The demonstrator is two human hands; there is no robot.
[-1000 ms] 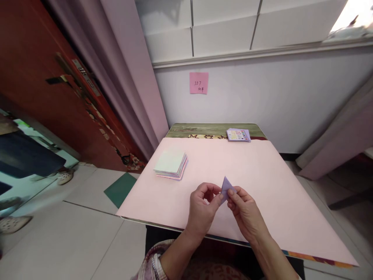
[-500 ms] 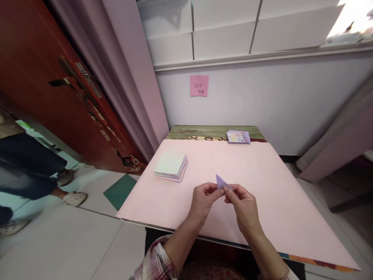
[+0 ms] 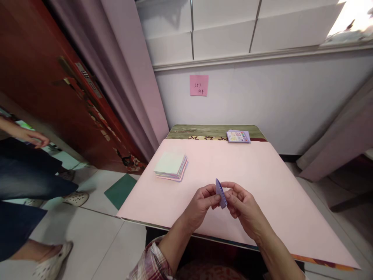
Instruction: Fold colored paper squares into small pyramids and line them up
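Note:
A small folded piece of purple paper is held up over the near part of the table, turned so that its layered edge shows. My left hand pinches it from the left between thumb and fingers. On the other side, my right hand has its thumb and fingertips closed against the paper's right face. To the left on the table lies a stack of square coloured paper with a pale green sheet on top.
A pink cover lies over the table. At its far edge rests a purple packet with a printed label. A pink note is on the wall. At left, another person stands by a red door; a green sheet lies on the floor.
The purple paper has turned from a flat triangle to nearly edge-on, and my hands have shifted around it. At left, the other person has moved, and their hand now shows.

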